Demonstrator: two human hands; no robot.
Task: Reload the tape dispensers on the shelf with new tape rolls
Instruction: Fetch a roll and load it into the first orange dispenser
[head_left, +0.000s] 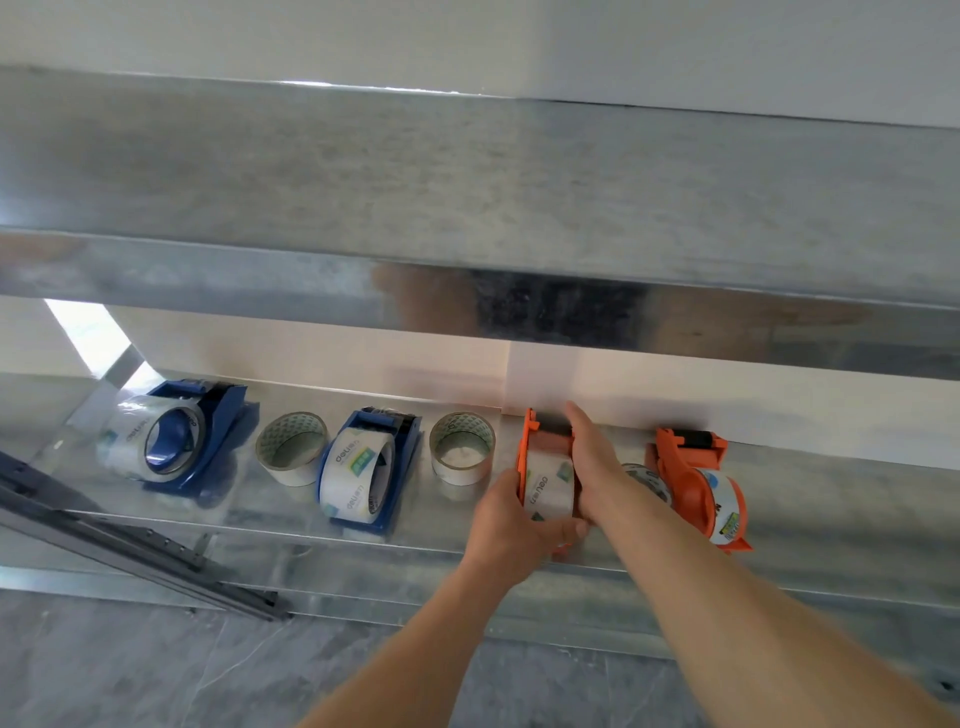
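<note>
Both arms reach forward onto the lower metal shelf (779, 493): left hand (511, 512) is curled around the near end of the orange dispenser (545, 457), thumb pressed over its clear tape roll (548, 486), while right hand (595, 462) lies flat against the dispenser's right side, fingers extended toward the roller end and not visibly gripping. The right forearm covers most of a loose roll (647, 480) between this dispenser and the second orange dispenser (698, 480). Motion blur smears the held dispenser, so how the tape is threaded is unreadable.
</note>
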